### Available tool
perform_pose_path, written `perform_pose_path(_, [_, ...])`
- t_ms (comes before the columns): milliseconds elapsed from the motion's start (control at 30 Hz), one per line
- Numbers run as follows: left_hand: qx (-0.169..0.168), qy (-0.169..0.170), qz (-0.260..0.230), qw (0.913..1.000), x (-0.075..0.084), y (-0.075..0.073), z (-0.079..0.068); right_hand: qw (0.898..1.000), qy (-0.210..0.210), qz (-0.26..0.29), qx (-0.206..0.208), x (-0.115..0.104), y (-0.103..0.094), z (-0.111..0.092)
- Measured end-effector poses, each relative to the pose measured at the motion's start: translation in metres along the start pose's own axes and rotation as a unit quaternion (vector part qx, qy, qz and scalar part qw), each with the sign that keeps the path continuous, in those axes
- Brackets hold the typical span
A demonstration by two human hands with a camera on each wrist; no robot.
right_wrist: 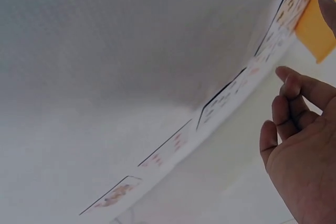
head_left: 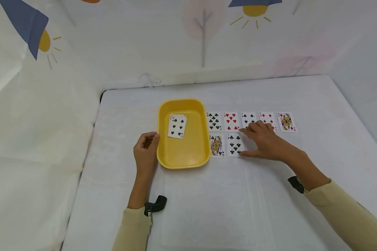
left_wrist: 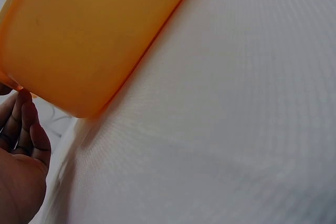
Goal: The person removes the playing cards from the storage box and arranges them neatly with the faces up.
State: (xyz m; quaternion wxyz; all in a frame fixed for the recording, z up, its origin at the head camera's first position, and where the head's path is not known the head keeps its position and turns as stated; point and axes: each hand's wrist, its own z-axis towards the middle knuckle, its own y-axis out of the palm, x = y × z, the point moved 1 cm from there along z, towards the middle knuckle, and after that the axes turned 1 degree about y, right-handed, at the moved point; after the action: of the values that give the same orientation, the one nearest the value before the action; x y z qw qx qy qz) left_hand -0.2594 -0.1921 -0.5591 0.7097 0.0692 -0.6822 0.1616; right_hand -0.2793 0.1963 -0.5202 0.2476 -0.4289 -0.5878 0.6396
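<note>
My left hand (head_left: 145, 150) holds the left rim of a yellow plastic tray (head_left: 183, 157), thumb at the edge and the other fingers bent. In the left wrist view, those fingers (left_wrist: 29, 121) meet the tray's rim. A small stack of playing cards (head_left: 177, 126), six of spades on top, lies inside. My right hand (head_left: 265, 143) is over the cards, thumb and forefinger spread at the right side of the seven of clubs (head_left: 234, 143). In the right wrist view, a gap shows between thumb (right_wrist: 326, 9) and fingers. Left of that card lies a face card (head_left: 216, 144) beside the tray.
Behind runs a row of face-up cards: a black eight (head_left: 214, 121), the seven of hearts (head_left: 231, 121), a black seven (head_left: 247, 118), a diamond card (head_left: 268, 118) and a face card (head_left: 286, 122). White cloth (head_left: 207, 205) covers the table. A printed curtain (head_left: 163, 45) hangs behind.
</note>
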Motion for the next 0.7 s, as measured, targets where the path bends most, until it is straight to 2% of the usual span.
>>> perform_pose_path(67, [0.004,0.001,0.001,1.0000,-0.008,0.000,0.002,1.000,0.004,0.002,0.008,-0.003,-0.003,0.003])
perform_pose_path(200, [0.008,0.003,0.004,1.0000,-0.011,0.000,0.002,1.000,0.012,0.008,0.016,-0.011,-0.007,0.011])
perform_pose_path(433, [0.015,0.007,0.000,0.9999,-0.010,0.001,0.001,0.998,-0.013,0.027,0.060,-0.032,-0.013,0.031])
perform_pose_path(500, [0.013,0.003,-0.003,0.9999,-0.005,0.002,0.000,0.997,-0.018,0.027,0.067,-0.038,-0.015,0.036])
perform_pose_path(700, [0.011,0.004,0.001,0.9999,-0.006,0.007,-0.001,0.996,-0.034,0.026,0.084,-0.053,-0.017,0.050])
